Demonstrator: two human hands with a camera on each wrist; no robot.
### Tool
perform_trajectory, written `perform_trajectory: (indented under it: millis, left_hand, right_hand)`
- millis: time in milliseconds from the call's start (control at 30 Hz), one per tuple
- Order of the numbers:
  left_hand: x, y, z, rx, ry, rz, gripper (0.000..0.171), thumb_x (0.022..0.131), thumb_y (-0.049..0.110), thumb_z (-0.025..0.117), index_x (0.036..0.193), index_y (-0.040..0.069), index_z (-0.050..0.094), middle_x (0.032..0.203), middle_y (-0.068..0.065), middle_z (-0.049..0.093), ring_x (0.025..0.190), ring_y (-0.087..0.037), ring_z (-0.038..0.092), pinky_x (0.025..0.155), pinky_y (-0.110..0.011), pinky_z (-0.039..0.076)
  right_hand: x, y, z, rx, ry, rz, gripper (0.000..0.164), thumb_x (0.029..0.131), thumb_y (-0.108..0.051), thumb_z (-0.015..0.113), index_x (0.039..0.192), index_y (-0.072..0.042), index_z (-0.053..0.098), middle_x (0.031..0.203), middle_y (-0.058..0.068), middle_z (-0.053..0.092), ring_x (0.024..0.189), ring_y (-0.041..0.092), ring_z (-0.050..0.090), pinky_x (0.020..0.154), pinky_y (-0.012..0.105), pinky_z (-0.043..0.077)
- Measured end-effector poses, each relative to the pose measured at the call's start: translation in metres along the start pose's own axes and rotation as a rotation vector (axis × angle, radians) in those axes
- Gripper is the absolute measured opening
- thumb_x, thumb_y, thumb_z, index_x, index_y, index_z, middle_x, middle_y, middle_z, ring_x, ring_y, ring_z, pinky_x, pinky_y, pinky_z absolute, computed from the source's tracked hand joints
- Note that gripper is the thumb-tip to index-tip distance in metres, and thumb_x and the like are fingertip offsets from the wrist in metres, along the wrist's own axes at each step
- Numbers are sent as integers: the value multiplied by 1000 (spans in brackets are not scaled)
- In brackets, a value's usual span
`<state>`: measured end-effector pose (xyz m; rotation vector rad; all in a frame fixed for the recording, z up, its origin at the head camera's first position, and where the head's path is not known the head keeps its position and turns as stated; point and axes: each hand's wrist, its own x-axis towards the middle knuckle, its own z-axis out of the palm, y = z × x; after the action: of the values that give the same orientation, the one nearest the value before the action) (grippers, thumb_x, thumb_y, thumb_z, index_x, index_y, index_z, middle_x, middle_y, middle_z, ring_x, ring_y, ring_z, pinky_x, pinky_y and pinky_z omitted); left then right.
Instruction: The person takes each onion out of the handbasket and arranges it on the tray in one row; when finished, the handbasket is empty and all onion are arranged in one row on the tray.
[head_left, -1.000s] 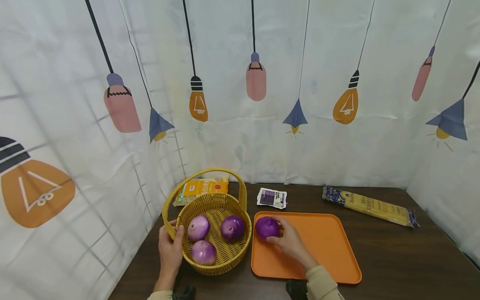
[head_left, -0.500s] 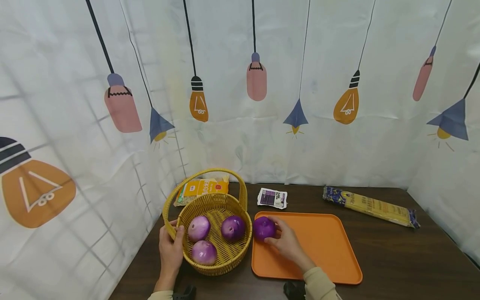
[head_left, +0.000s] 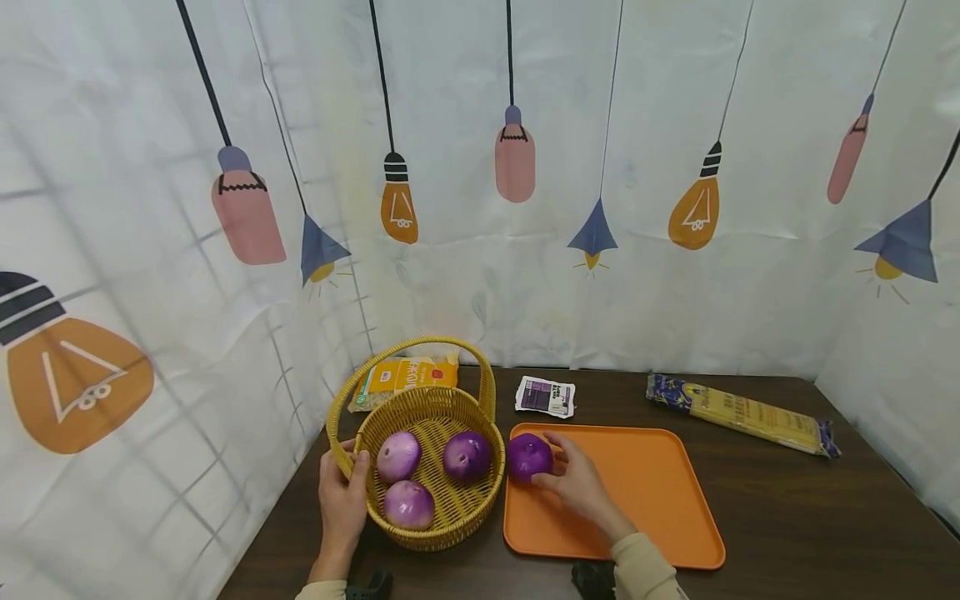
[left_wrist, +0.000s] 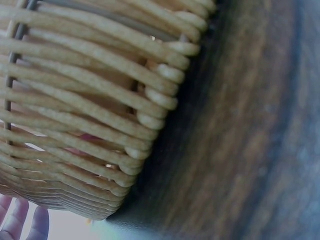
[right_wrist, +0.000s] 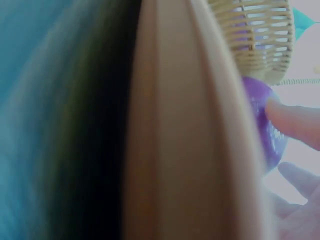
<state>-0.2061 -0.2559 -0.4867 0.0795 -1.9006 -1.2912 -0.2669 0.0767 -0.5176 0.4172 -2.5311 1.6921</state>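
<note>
A yellow woven basket [head_left: 427,537] with a tall hoop handle stands left of centre, and three purple onions lie inside it. At its left side, my left hand [head_left: 343,500] grips the rim beside the foot of the handle, thumb on the near side. The left wrist view shows the basket's wall [left_wrist: 85,100] close up, with fingertips [left_wrist: 37,225] at the lower left. Another purple onion [head_left: 528,458] sits at the left edge of an orange tray [head_left: 637,492], close beside the basket. My right hand [head_left: 585,487] holds this onion from its right side between thumb and fingers.
Behind the basket lies an orange-and-yellow food packet [head_left: 405,375]. A small white-and-purple packet [head_left: 545,397] is beyond the tray. The long yellow packet [head_left: 742,414] lies at the back right on the dark wooden table [head_left: 802,517]. A patterned white curtain hangs behind.
The onion under my right hand has shifted slightly left toward the basket. My right hand went left with it, then moved slightly back right. The left hand and basket stay put.
</note>
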Motion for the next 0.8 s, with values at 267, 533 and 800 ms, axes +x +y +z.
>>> perform_trajectory:
  millis: [267,533,800]
  left_hand:
    - [0,-5,0,8,0,3,18,91,2,62,102,-13,59,109,-23,55,85,-1,47,72,-11,35]
    - [2,-35,3,36,-14,-83,19,90,0,64,107,-7,60,121,-18,56,94,-10,49,79,-11,35]
    - [2,-35,2,53,-77,-181,23,89,0,62,111,-4,57,125,-13,56,97,-17,49,77,-10,36]
  right_hand:
    - [1,-9,-12,-21,0,45,68,77,-14,82,137,-6,52,136,22,53,114,45,56,90,54,49]
    - [-2,-34,-16,65,93,6,53,81,-11,78,131,-5,57,134,17,57,118,43,54,99,53,43]
    - [-12,-67,-4,210,96,-95,38,81,-1,75,117,-8,66,115,18,66,107,41,60,90,45,51]
